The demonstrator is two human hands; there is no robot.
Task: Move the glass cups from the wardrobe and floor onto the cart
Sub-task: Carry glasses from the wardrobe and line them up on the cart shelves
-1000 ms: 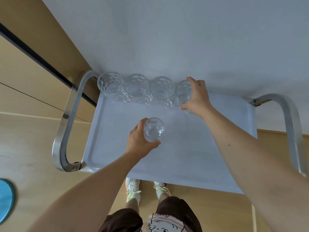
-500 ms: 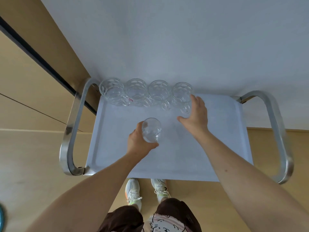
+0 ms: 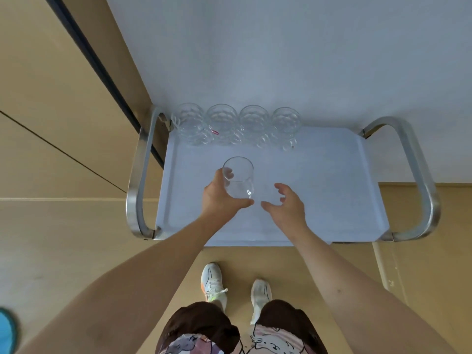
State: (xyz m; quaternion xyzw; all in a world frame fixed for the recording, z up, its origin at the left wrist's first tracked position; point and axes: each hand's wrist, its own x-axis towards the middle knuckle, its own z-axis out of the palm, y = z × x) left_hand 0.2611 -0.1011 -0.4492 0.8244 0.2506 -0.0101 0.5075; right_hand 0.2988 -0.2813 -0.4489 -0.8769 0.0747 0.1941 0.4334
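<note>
**Fourth mug placed; right hand comes back for the tumbler**

The left hand (image 3: 221,200) grips a plain glass tumbler (image 3: 238,178), fingers curled round its far side and thumb wrapped under its near side. It holds the glass over the middle of the cart (image 3: 332,200); whether the base touches the tray or hangs just above it cannot be told from this view.

The right hand (image 3: 287,204) is empty, fingers spread and loosely bent, palm turned toward the tumbler. It sits just beside the glass on its right, close but not touching. A second ago this hand was up at the back of the tray, on the right-most mug; it has since let go and drawn back toward the person. That mug now stands free, so the row of mugs (image 3: 238,123) along the far edge counts four, side by side, handles toward the person.

For the task, this suggests one more cup is delivered and the tumbler is next. The right hand looks ready either to take the tumbler over or to steady it while it is set down. There is bare tray in front of the row and to its right.

Beyond the cart, steel handles (image 3: 139,175) loop at both ends, wardrobe panels (image 3: 51,111) stand at left, and the person's shoes (image 3: 213,282) show on the floor below.
</note>
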